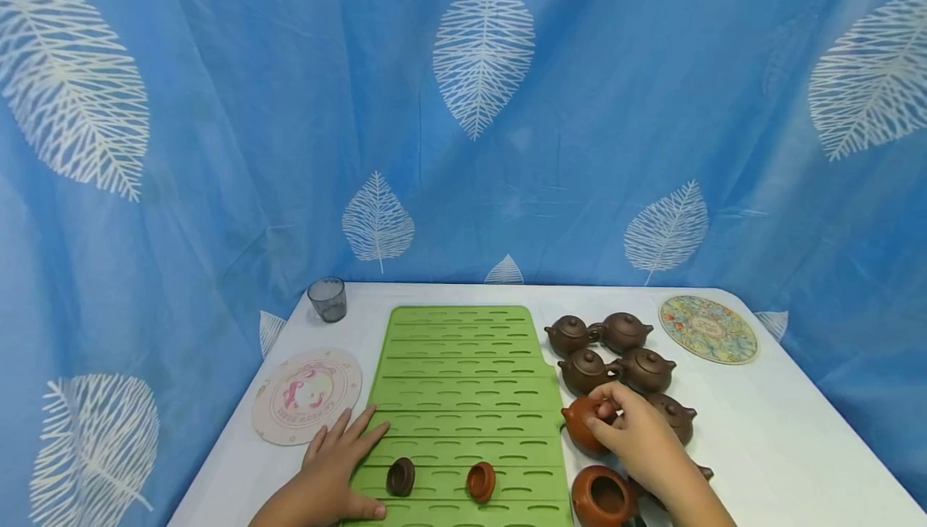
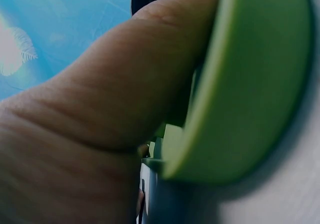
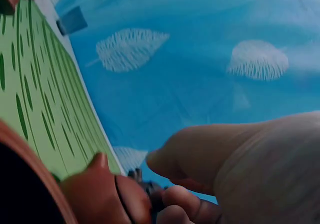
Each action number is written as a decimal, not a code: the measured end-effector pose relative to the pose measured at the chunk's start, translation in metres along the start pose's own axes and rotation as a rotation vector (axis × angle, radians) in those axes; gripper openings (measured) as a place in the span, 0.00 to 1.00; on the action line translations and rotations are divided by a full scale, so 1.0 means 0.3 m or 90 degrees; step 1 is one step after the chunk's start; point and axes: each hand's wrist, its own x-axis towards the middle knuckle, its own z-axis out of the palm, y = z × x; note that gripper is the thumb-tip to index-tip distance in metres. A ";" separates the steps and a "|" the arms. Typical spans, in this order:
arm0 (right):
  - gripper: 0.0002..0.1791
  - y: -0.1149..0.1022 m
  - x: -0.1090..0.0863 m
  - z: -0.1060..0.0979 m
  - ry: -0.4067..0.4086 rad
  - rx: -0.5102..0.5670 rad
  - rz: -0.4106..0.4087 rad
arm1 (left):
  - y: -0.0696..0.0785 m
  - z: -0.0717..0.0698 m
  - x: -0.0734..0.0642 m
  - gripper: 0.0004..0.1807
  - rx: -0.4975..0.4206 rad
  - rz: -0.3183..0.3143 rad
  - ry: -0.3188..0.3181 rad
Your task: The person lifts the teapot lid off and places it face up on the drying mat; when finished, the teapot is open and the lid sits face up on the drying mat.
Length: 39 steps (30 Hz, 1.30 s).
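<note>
My left hand rests with spread fingers over the left edge of a green ridged mat. Its thumb lies along the mat's raised edge in the left wrist view. On the mat, a dark brown teapot lid and a reddish-brown lid show their hollow undersides. Beside the mat's right edge, my right hand pinches the lid of a reddish-brown teapot. That lid sits on the pot; the fingers partly hide it. A lidless reddish-brown teapot stands nearer to me.
Several dark brown teapots stand close together right of the mat, some partly behind my right arm. A patterned round mat lies at the back right. On the left are a pink-and-white round mat and a grey glass cup.
</note>
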 end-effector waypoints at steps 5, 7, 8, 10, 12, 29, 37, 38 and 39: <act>0.15 0.026 0.012 0.001 -0.003 -0.016 -0.010 | -0.001 0.002 0.002 0.66 0.006 0.000 0.007; 0.15 0.035 0.015 0.002 -0.001 -0.018 -0.007 | -0.001 0.000 0.003 0.65 0.011 0.001 0.005; 0.15 0.038 0.017 0.002 0.002 -0.020 -0.005 | -0.002 -0.001 0.004 0.66 0.012 0.001 0.003; 0.13 0.043 0.021 0.003 0.008 -0.026 -0.001 | -0.005 -0.003 0.006 0.65 0.011 0.004 -0.001; 0.11 0.045 0.025 0.004 0.017 -0.037 0.005 | -0.006 -0.004 0.006 0.65 0.004 0.005 0.002; 0.07 0.059 0.025 -0.006 0.049 -0.064 0.000 | -0.004 -0.005 0.006 0.65 0.011 0.008 0.005; 0.16 0.058 0.021 -0.022 0.048 -0.004 0.028 | -0.005 0.000 0.003 0.66 0.008 0.012 0.011; 0.15 0.058 0.022 -0.021 0.046 0.019 0.034 | -0.006 0.000 0.004 0.66 0.008 0.012 0.012; 0.15 0.058 0.022 -0.019 0.042 0.046 0.043 | -0.007 0.000 0.003 0.66 0.008 0.012 0.013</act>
